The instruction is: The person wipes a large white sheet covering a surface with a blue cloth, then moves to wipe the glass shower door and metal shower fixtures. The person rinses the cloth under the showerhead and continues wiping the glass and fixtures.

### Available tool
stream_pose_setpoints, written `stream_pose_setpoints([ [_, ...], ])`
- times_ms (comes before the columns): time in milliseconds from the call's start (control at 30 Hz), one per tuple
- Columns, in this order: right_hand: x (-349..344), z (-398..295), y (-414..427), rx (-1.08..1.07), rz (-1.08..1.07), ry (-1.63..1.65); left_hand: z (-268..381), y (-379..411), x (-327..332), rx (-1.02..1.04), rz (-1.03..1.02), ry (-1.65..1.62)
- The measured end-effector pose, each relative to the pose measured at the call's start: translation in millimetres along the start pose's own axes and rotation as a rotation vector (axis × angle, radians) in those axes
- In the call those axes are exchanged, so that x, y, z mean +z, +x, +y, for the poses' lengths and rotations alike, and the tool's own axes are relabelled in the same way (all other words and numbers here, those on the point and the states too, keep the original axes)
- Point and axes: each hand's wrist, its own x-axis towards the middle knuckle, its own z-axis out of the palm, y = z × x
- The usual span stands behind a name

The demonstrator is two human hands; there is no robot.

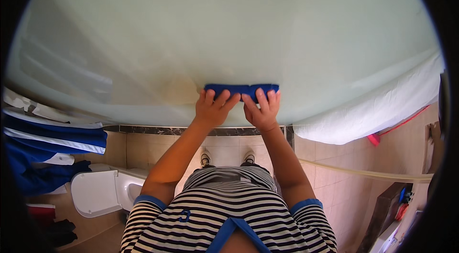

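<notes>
Both my hands hold a folded blue cloth (242, 89) against a large pale, smooth panel (229, 30), which looks like frosted glass. My left hand (214, 109) has its fingers spread over the left half of the cloth. On the right half lie the fingers of my right hand (263, 111). The thumbs and index fingers of the two hands almost meet near the middle. Both arms reach forward, and the cloth's underside is hidden.
A dark marble strip (161, 130) runs along the panel's foot above the tiled floor (222, 141). Left are hanging blue clothes (64, 134) and a toilet with its lid (95, 194) raised. At right are a white sheet (351, 117), a pale rod (358, 172) and a dark counter (382, 213).
</notes>
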Motion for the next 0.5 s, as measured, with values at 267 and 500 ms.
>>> stream_pose_setpoints([
  [267, -14, -1, -60, 0.155, -0.162, 0.043, 24, -33, 8, 0.105, -0.262, 0.047],
  [500, -40, 30, 77, 0.121, 0.146, -0.064, 34, 114, -5, -0.026, 0.141, 0.091],
])
